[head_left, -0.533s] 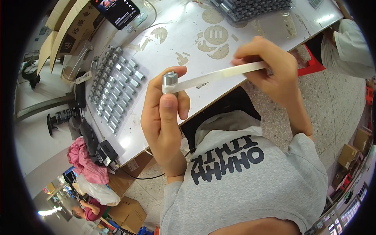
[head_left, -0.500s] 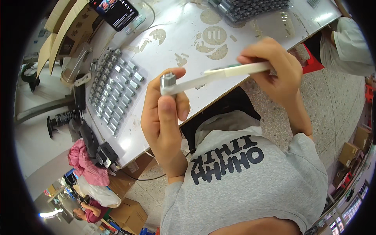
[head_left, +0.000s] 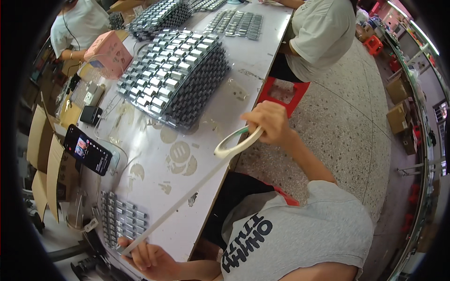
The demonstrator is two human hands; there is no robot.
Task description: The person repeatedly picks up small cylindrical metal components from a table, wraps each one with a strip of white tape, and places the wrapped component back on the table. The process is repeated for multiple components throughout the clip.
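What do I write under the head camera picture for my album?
Right hand holds a tape roll, its pale strip stretched to the left hand, across a white table.

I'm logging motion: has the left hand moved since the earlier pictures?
Yes, toward the nearest rows of metal cylinders: the left hand now overlaps them in view.

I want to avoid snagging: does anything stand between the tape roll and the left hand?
Nothing visible does: the pale strip runs straight from the tape roll in the right hand to the left hand.
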